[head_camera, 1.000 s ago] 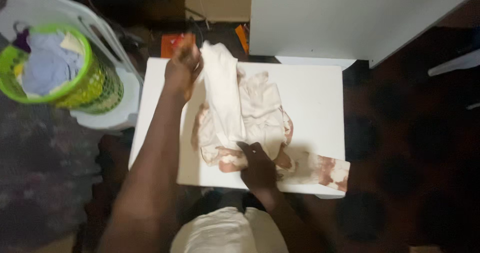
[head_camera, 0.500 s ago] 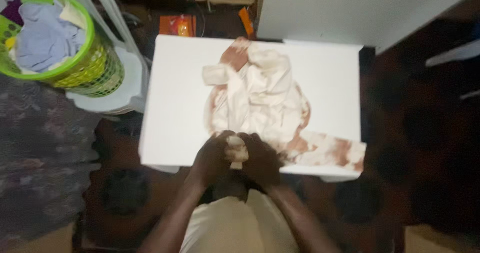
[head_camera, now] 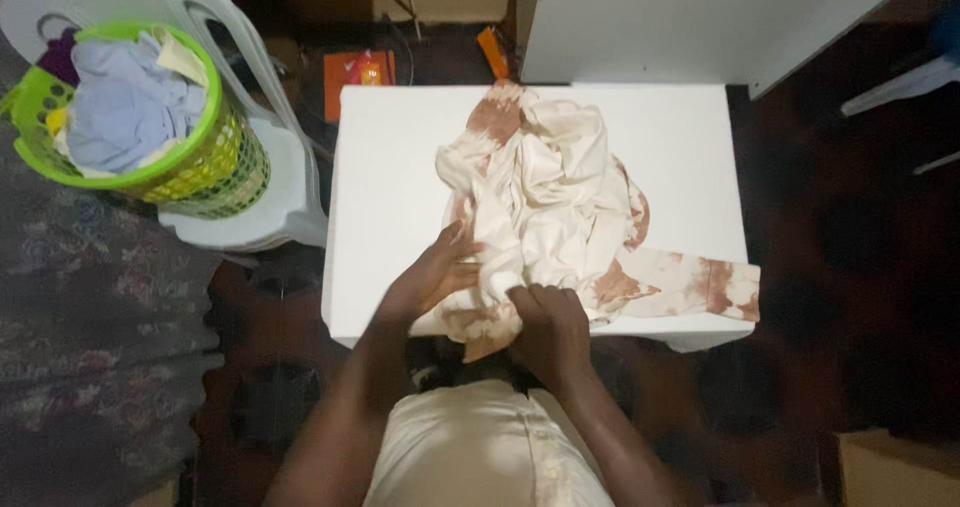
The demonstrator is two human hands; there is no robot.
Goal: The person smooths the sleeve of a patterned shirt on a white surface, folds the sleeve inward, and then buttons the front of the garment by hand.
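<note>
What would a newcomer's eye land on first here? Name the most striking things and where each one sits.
First, the crumpled cream garment with rust-brown blotches, heaped mid-way on the white table, one sleeve trailing to the right edge. Next, the two hands at its near edge: the left hand lies on the cloth, the right hand grips a fold. Far left, a bright green laundry basket full of clothes sits on a white plastic chair.

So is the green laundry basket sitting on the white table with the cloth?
No, the green laundry basket rests on a white plastic chair to the left of the white table.
</note>
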